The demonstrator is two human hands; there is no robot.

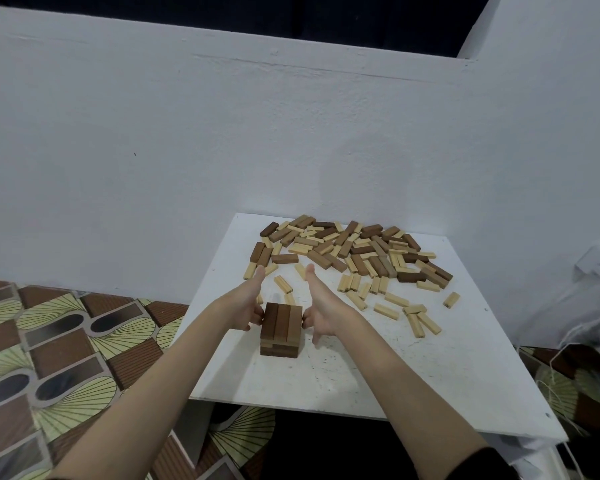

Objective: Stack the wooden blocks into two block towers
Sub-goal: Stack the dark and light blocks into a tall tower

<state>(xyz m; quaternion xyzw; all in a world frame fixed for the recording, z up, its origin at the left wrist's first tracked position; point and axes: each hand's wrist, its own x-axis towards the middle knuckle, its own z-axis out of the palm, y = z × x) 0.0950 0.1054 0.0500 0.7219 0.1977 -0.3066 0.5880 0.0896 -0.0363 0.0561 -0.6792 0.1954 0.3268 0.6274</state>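
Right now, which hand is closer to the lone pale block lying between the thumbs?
Right. The right hand has its thumb just beside the pale block; the left hand sits a bit farther off on the other side.

White wall (pixel 153 150); patterned floor (pixel 66 341)

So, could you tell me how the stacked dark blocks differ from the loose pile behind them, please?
The dark stack is squared up in crossed layers; the loose pile lies scattered flat. The stack is all dark brown; the pile mixes dark and pale blocks. Both hands flank the stack; nothing touches the pile. Both sit on the white board.
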